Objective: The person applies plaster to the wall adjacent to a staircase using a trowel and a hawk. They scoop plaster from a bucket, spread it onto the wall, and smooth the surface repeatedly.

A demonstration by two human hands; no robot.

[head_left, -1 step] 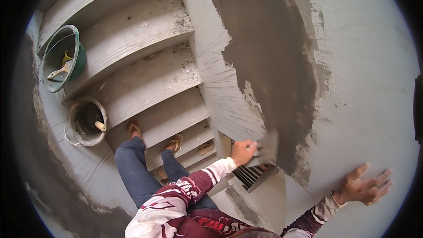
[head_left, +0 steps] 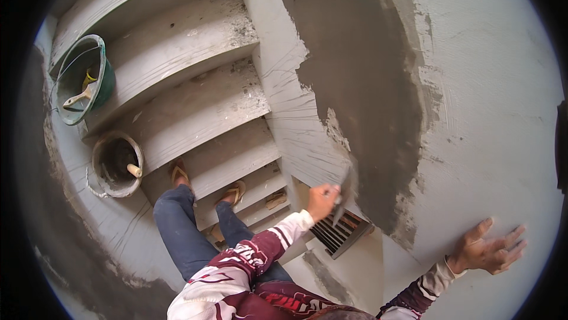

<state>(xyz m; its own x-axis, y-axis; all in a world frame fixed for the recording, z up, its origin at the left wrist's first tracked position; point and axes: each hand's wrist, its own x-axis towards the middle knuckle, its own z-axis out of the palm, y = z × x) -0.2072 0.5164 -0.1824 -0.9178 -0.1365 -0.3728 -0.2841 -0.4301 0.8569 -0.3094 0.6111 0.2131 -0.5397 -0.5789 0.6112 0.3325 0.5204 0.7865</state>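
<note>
My left hand [head_left: 322, 200] is closed around a plastering trowel [head_left: 341, 198], blurred by motion. Its blade appears nearly edge-on, near the lower end of a dark grey patch of wet-looking plaster [head_left: 364, 83]. I cannot tell whether the blade touches the wall. My right hand [head_left: 488, 247] rests on the pale wall [head_left: 491, 124] to the right, fingers spread and holding nothing. The plaster patch runs up the wall beside the stairs with ragged edges.
Concrete stairs [head_left: 189, 98] fill the left; my sandalled feet stand on lower steps. A green bucket [head_left: 107, 86] holds a paintbrush [head_left: 77, 98]. Beside it stands a grey, mortar-smeared bucket [head_left: 138, 153] with a wooden handle [head_left: 135, 170] inside. A dark slatted grate [head_left: 331, 237] lies below my left hand.
My left hand has shifted slightly left, and the trowel blade has turned from broadside at the wall to nearly edge-on. My right hand stays in place.
</note>
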